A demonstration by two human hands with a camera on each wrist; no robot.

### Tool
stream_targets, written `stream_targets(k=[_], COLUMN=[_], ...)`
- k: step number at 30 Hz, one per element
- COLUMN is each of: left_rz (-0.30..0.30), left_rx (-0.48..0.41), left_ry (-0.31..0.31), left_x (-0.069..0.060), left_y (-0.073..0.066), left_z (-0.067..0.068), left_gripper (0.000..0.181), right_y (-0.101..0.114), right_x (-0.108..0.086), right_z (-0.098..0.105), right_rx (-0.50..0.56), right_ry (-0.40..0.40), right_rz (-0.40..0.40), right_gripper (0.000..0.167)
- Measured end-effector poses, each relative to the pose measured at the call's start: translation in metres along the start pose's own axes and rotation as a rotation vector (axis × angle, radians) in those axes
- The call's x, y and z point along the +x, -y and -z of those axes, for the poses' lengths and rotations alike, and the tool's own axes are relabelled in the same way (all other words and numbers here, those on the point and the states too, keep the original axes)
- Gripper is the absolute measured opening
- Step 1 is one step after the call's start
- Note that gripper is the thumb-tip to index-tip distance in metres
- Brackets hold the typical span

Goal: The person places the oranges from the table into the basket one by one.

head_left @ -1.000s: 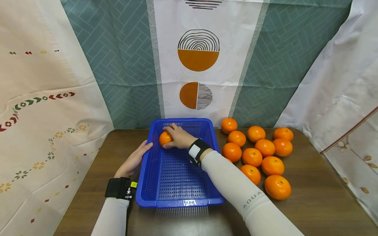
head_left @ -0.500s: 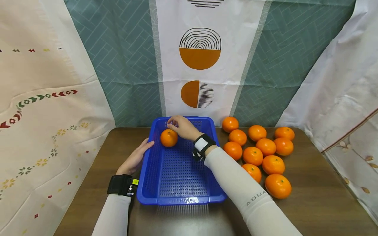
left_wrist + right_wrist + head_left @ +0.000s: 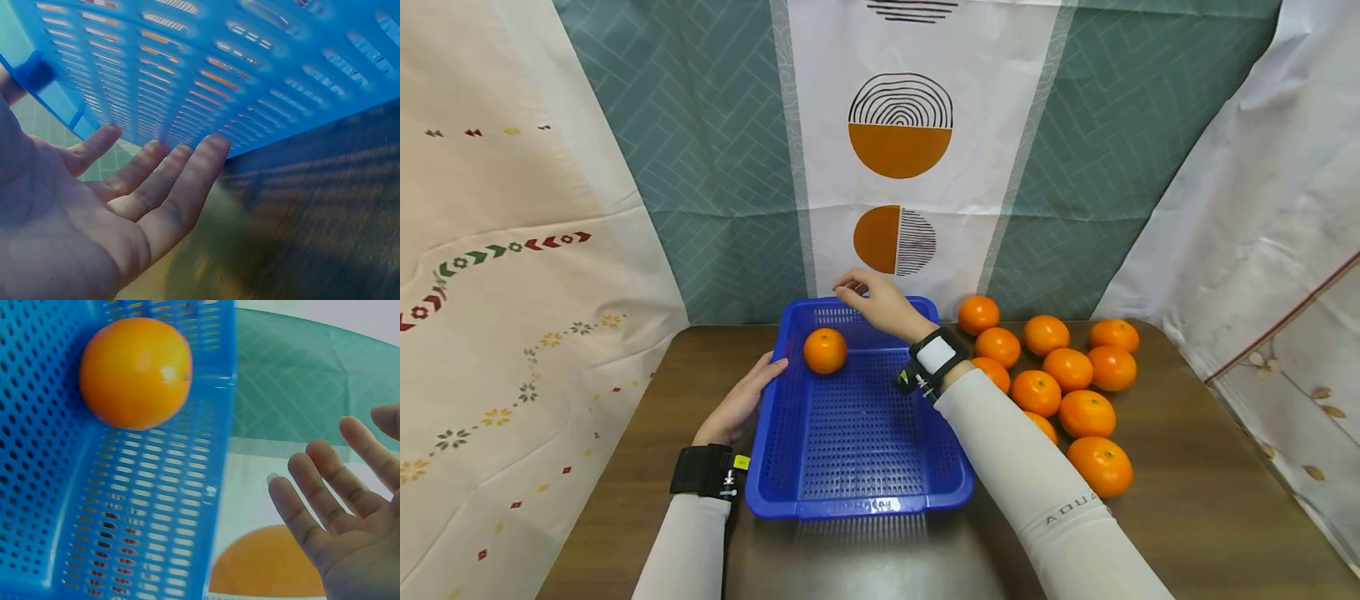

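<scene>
Head view: holds the blue basket [image 3: 850, 507] by its rim with the left hand [image 3: 741, 404], thumb over the edge, fingers loosely stretched along the outer wall. Has the right hand [image 3: 882, 304] above the far rim, fingers relaxed and spread, apart from the round orange [image 3: 825, 351] in the basket's far left corner. Partly covers the other oranges [image 3: 1087, 414] on the table [image 3: 1180, 508] with the right sleeve [image 3: 1037, 479]. Shows the basket lengthwise, near to far.

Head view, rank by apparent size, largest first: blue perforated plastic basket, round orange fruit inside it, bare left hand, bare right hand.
1. Blue perforated plastic basket, largest by far
2. Bare left hand and bare right hand: too alike to rank
3. Round orange fruit inside the basket, smallest
</scene>
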State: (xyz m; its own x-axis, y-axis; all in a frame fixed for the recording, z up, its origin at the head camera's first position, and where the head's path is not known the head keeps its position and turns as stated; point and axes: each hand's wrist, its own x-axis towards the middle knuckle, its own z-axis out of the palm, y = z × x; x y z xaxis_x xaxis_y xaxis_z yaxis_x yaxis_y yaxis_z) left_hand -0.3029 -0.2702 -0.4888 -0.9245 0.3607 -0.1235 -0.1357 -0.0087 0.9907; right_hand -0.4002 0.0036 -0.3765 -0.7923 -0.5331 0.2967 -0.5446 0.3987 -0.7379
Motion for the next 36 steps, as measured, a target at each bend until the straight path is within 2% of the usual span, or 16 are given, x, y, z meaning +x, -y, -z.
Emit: stream_targets(k=[5, 11, 21, 28, 36], left_rz=[0.005, 0.009, 0.0, -0.004, -0.013], left_rx=[-0.001, -0.005, -0.016, 0.022, 0.008], left_ry=[0.006, 0.016, 0.021, 0.01, 0.009], left_x=[0.0, 0.001, 0.002, 0.001, 0.003], left_y=[0.0, 0.004, 0.003, 0.001, 0.001], left_z=[0.002, 0.002, 0.003, 0.003, 0.002], left_gripper=[0.061, 0.06, 0.059, 0.064, 0.062], right_y=[0.004, 0.001, 0.001, 0.003, -0.006], right_x=[-0.004, -0.013, -0.02, -0.03, -0.038], right_z=[0.01, 0.019, 0.046, 0.073, 0.106], right_rx=[0.009, 0.002, 0.002, 0.045, 0.009], right_ry=[-0.044, -0.063, -0.117, -0.163, -0.203], right_rz=[0.019, 0.002, 0.009, 0.012, -0.005], right_gripper=[0.025, 0.026, 0.025, 0.026, 0.029])
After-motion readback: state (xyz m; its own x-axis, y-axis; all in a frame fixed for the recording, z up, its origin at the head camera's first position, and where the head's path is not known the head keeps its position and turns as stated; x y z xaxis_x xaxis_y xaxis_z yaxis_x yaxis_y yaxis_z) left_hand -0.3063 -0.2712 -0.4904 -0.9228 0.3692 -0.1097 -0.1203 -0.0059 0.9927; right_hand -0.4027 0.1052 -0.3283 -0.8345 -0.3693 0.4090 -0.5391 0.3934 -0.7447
